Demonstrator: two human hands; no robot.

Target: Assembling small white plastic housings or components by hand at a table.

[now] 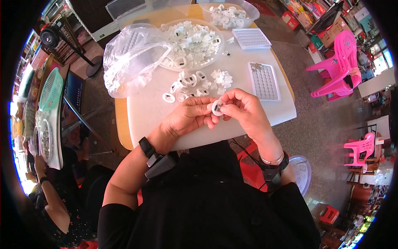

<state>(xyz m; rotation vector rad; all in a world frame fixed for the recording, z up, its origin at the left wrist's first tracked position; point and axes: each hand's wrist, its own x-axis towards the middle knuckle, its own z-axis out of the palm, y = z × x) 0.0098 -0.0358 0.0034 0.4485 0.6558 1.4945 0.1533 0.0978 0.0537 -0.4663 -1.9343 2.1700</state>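
From where I stand, the person's two hands meet over the near side of the white tabletop point(153, 120). The left hand point(188, 114) has thumb and fingers clamped on a small round white part point(214, 109), held up and clear of the surface. The right hand point(246, 114) pinches the same part from the other side, its thumb close against the dark insert point(218, 107). Whether the insert sits fully home, I cannot tell. For such fine fingertip work, I'd let the left hand steady the rim by its edge and have the right thumb bear squarely, since a slanted push could well make it slip.

Just beyond the fingers lie loose round parts point(188, 81), with small white pieces point(223, 78) to their right; keeping those two groups apart should spare some hunting. A ribbed tray point(264, 81) lies farther right, and another tray point(251, 38) behind it. Beyond, a crumpled clear bag point(130, 58) leans by a heaped basin point(222, 43), and a second tub point(251, 18) stands farthest.
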